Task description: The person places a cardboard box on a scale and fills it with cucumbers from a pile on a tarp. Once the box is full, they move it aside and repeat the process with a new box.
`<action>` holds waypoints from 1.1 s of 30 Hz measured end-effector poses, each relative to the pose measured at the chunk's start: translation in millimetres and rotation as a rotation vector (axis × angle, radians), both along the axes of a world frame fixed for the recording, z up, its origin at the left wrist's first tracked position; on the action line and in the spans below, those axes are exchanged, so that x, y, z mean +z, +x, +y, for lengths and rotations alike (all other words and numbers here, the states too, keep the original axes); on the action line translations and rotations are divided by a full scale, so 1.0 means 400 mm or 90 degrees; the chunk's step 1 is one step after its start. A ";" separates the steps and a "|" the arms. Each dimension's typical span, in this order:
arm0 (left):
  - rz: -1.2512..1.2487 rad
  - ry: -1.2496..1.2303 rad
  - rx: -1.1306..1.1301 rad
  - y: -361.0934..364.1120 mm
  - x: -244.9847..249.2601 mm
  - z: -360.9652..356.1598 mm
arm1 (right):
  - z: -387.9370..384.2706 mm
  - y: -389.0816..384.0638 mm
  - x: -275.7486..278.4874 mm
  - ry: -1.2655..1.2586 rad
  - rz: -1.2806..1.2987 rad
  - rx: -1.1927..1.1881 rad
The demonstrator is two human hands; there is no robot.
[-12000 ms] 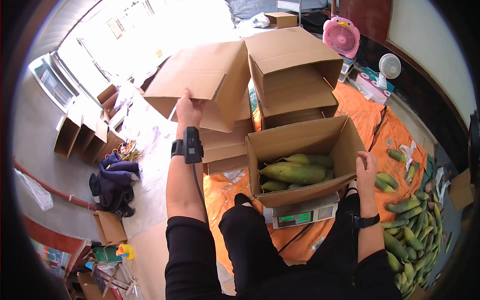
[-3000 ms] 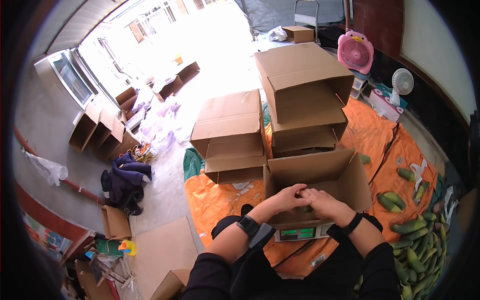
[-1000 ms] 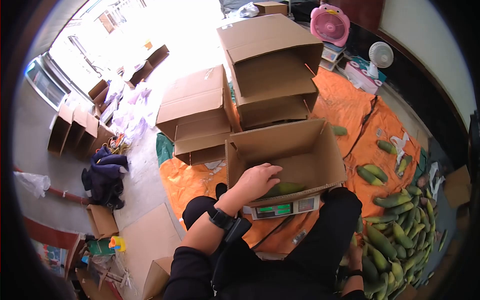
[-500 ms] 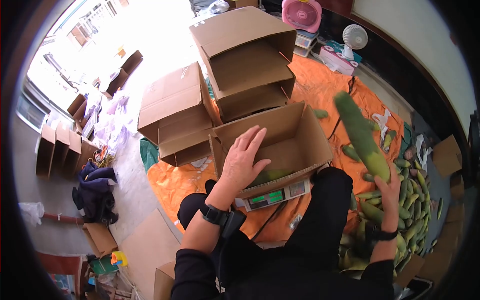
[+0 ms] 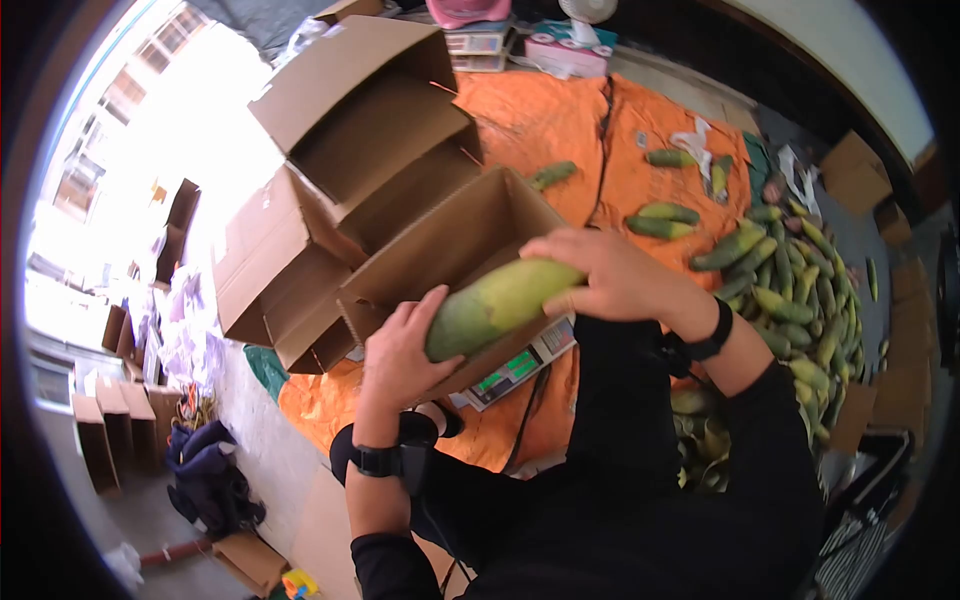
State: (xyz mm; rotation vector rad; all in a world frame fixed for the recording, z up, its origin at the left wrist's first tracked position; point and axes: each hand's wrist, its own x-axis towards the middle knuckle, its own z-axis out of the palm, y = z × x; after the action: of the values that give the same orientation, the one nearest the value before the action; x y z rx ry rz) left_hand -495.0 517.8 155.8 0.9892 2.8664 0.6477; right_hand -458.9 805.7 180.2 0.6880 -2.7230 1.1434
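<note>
Gripping one green vegetable [image 5: 495, 302] between two hands [image 5: 400, 350] [image 5: 610, 275], over one open carton [image 5: 450, 245], one scale [image 5: 512, 370] beneath.

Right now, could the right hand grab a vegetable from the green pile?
Probably not without letting go first: the right hand holds one end of a long green vegetable, the left hand the other, over the carton. The green pile looks largely uncovered.
</note>
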 end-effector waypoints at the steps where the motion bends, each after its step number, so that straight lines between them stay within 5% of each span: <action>1: -0.003 0.024 0.015 -0.003 0.003 0.002 | 0.021 -0.005 -0.022 -0.085 0.068 -0.020; 4: 0.020 -0.055 0.083 -0.021 -0.004 -0.002 | 0.109 0.006 -0.052 -0.252 0.030 -0.235; 7: -0.043 -0.116 0.133 -0.045 -0.044 -0.008 | 0.236 0.072 -0.160 -0.225 -0.053 -0.405; 11: -0.149 -0.247 0.119 -0.087 -0.117 0.000 | 0.395 0.272 -0.488 0.100 -0.238 -0.563; 17: -0.246 -0.333 0.055 -0.099 -0.202 0.019 | 0.372 0.697 -0.795 0.277 -0.662 -0.543; 20: -0.270 -0.232 0.015 -0.094 -0.240 0.024 | 0.362 0.835 -0.931 0.303 -0.794 -0.541; 24: -0.268 -0.136 -0.076 -0.080 -0.221 0.045 | 0.344 0.812 -0.774 0.300 -0.778 -0.644; 26: -0.256 -0.115 -0.090 -0.076 -0.215 0.047 | 0.368 0.792 -0.742 0.460 -0.530 -0.676; 29: -0.300 -0.073 0.042 -0.076 -0.209 0.035 | 0.413 0.741 -0.651 0.533 -0.372 -0.740; 33: -0.362 0.093 0.127 -0.051 -0.160 0.040 | 0.504 0.792 -0.702 0.677 -0.501 -0.742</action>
State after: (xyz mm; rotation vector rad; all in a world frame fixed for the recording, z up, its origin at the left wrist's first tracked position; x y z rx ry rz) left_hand -515.3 533.6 91.9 0.4294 2.4450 0.9793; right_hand -142.0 1007.4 -100.7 -1.4968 -3.1515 -0.4565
